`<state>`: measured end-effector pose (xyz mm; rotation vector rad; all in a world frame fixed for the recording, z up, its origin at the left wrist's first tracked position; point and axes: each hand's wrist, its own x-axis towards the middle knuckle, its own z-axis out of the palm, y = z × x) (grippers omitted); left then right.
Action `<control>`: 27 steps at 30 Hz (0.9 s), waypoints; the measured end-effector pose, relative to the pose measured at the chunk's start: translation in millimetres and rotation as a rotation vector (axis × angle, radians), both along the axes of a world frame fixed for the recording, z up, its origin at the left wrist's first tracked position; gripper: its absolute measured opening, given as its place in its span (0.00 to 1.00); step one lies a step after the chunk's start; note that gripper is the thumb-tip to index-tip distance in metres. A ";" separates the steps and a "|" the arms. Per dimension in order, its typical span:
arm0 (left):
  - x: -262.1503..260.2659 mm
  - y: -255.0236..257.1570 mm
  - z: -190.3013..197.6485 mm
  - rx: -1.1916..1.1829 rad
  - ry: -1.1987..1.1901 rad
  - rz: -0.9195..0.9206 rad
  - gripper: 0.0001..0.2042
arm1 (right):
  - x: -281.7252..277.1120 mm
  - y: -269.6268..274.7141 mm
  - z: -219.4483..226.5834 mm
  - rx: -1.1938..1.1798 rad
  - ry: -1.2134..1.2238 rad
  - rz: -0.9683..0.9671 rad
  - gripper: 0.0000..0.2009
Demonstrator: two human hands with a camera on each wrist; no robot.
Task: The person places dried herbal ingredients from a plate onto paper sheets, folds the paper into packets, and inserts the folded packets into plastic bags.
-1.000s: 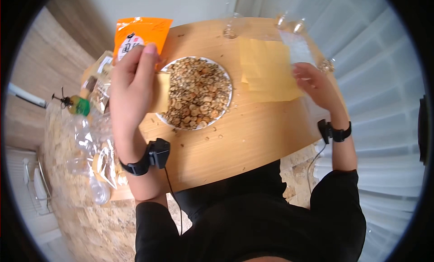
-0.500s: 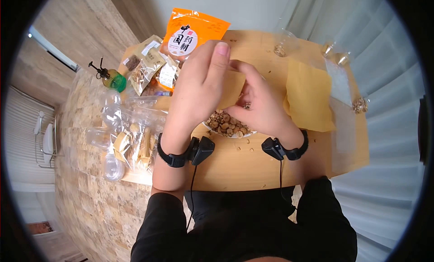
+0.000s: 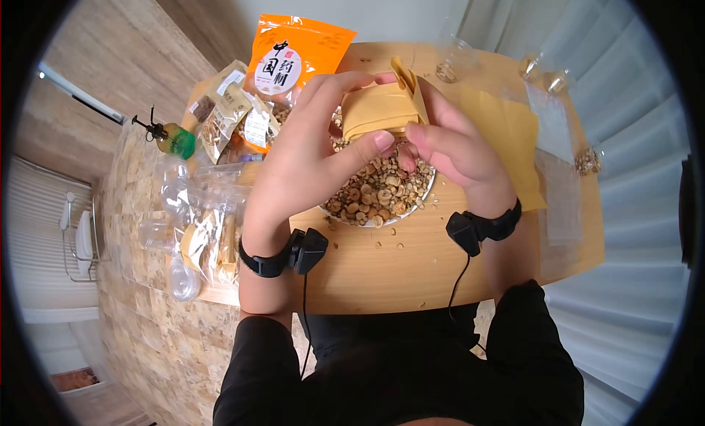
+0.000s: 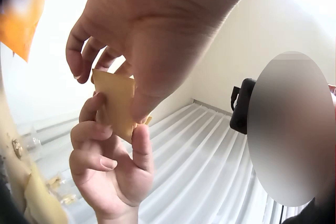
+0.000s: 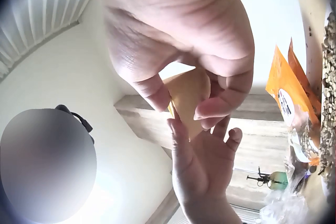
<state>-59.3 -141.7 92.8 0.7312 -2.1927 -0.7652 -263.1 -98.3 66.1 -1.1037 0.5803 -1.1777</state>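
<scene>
A small folded packet of yellow-brown paper [image 3: 383, 110] is up between both hands, over the plate [image 3: 405, 219] of dried herb pieces [image 3: 376, 191]. My left hand [image 3: 305, 150] holds its left side, thumb along the lower folded edge. From the right, my right hand [image 3: 466, 147] pinches it between thumb and fingers. A narrow flap stands up at the packet's right end. In the left wrist view, the right hand [image 4: 113, 171] grips the paper from below, and the left thumb presses its side. The right wrist view shows the packet [image 5: 189, 98] between the right thumb and curled fingers.
Flat yellow-brown paper [image 3: 507, 143] lies to the right beside a clear plastic sheet [image 3: 562, 213]. An orange pouch [image 3: 305, 51] stands at back left, near smaller packets [image 3: 228, 106]. Clear bottles [image 3: 176, 183] and a green spray bottle [image 3: 176, 141] are at left. Small glass vessels [image 3: 446, 70] line the back.
My right hand has come from the flat paper at the right to the packet in my left hand. Over the last half second, the packet has turned, bringing its folded edge into view.
</scene>
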 end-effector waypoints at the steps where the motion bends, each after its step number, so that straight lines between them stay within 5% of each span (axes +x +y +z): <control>1: -0.6 -0.1 -1.3 0.042 0.075 -0.020 0.24 | -1.3 -0.2 0.5 0.042 -0.021 0.006 0.28; 7: -2.4 -7.4 -7.8 0.227 0.253 -0.016 0.23 | -1.9 -2.7 -0.5 -0.014 0.038 -0.027 0.27; 16: -1.6 -15.5 -8.4 0.203 0.520 0.156 0.33 | -12.2 -5.8 -3.8 -0.010 0.043 -0.142 0.27; 18: -0.2 -19.1 -8.2 -0.203 0.416 0.315 0.32 | -15.9 -6.8 -2.6 -0.022 0.038 -0.144 0.27; 19: 3.6 -25.9 -9.2 -0.423 0.338 0.377 0.22 | -17.9 -6.9 -1.7 -0.033 0.034 -0.148 0.27; 24: 10.3 -4.5 8.7 -0.120 -0.132 0.230 0.11 | -25.6 -6.0 -0.3 0.028 0.115 -0.185 0.23; 27: 6.3 2.6 8.7 -0.067 -0.373 0.082 0.23 | -24.2 -7.4 -2.7 0.074 0.166 -0.167 0.22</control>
